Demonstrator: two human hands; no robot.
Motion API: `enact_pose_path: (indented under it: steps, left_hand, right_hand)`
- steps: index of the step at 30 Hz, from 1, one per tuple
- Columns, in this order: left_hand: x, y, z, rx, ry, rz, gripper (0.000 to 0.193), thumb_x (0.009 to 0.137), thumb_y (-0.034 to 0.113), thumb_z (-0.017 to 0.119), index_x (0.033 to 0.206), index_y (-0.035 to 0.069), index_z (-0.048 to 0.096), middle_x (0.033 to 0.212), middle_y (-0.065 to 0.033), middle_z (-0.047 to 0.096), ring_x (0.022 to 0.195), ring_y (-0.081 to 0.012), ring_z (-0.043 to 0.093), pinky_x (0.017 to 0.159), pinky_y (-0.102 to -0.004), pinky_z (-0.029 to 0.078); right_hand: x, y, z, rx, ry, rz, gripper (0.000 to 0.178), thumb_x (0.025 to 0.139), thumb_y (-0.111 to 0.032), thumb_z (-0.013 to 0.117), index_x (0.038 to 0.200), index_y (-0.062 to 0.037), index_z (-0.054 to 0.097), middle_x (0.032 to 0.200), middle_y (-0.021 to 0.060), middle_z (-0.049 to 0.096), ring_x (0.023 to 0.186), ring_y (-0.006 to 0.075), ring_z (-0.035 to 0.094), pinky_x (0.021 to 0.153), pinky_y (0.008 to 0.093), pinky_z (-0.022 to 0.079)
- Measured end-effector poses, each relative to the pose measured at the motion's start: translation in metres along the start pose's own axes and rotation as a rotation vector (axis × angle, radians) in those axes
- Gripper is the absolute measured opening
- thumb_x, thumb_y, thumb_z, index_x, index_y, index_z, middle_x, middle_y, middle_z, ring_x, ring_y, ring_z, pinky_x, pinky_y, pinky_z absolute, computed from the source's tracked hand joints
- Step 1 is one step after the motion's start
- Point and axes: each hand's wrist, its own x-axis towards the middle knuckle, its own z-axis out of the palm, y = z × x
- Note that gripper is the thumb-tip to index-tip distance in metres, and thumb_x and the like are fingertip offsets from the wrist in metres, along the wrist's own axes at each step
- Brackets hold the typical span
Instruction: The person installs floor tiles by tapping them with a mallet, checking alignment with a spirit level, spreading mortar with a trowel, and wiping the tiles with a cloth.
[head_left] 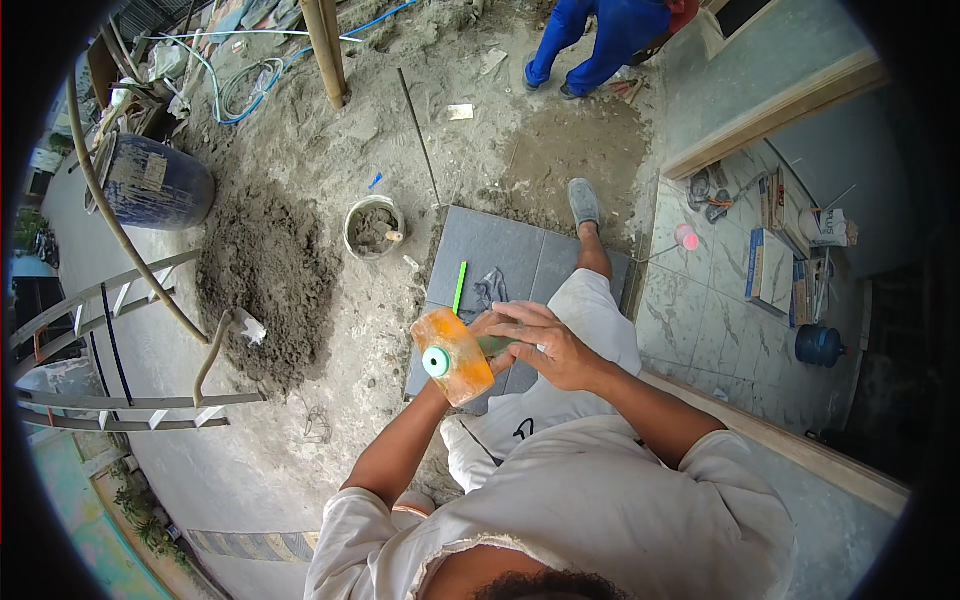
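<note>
Left grip [484, 323] holds orange mallet [462, 375]; right grip [560, 352], cannot tell. Green strip [459, 288] lies on tiles [485, 237] at twelve o'clock, bucket [351, 238] at eleven.

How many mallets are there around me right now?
1: the orange-headed mallet, in your left hand with your right hand beside its handle, above the dark grey tiles. Others could be hidden from this view.

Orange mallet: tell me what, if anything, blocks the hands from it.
Nothing visible does: the right hand and the left hand, partly hidden, are together at the orange mallet, right behind its head. The green strip lies on the grey tiles, out of the way.
</note>
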Motion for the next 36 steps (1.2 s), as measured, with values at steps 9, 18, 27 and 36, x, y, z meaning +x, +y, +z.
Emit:
enact_pose_path:
  steps: [9, 18, 27, 36]
  left_hand:
    - [0.186, -0.127, 0.026, 0.731, 0.164, -0.907, 0.030, 0.070, 0.017, 0.074, 0.092, 0.007, 0.058, 0.090, -0.0111, 0.057, 0.088, -0.0338, 0.058, 0.070, -0.0443, 0.050]
    - [0.391, -0.242, 0.030, 0.759, 0.022, -1.071, 0.035, 0.070, 0.021, 0.077, 0.099, 0.011, 0.058, 0.092, -0.0065, 0.055, 0.091, -0.0287, 0.057, 0.074, -0.0428, 0.049]
    - [0.179, -0.579, 0.151, 0.354, 0.640, -1.759, 0.064, 0.093, 0.029, 0.064, 0.144, -0.001, 0.038, 0.148, -0.0271, 0.040, 0.140, -0.0434, 0.033, 0.113, -0.0458, 0.031]
    - [0.023, -0.749, 0.168, 0.775, 0.545, -1.647, 0.081, 0.100, 0.052, 0.040, 0.152, -0.005, 0.016, 0.160, -0.0273, 0.011, 0.149, -0.0433, 0.009, 0.120, -0.0519, 0.009]
  right_hand:
    - [0.246, 0.195, -0.299, 0.590, -1.073, 0.221, 0.114, 0.074, -0.079, 0.063, 0.153, -0.0071, 0.024, 0.140, 0.0289, 0.047, 0.128, 0.0369, 0.051, 0.104, 0.0440, 0.043]
    - [0.330, 0.322, -0.401, 0.331, -0.549, 0.301, 0.077, 0.069, -0.030, 0.088, 0.129, -0.0013, 0.049, 0.125, 0.0208, 0.060, 0.116, 0.0322, 0.061, 0.097, 0.0396, 0.047]
    - [0.436, 0.691, -0.275, 0.244, -0.087, 0.723, 0.056, 0.074, -0.016, 0.080, 0.122, 0.0032, 0.058, 0.100, 0.0086, 0.068, 0.085, 0.0122, 0.063, 0.072, 0.0296, 0.052]
    - [0.461, 0.840, -0.129, 0.393, -0.242, 0.662, 0.042, 0.075, -0.025, 0.081, 0.107, -0.0014, 0.066, 0.077, 0.0008, 0.065, 0.067, 0.0048, 0.057, 0.052, 0.0219, 0.042]
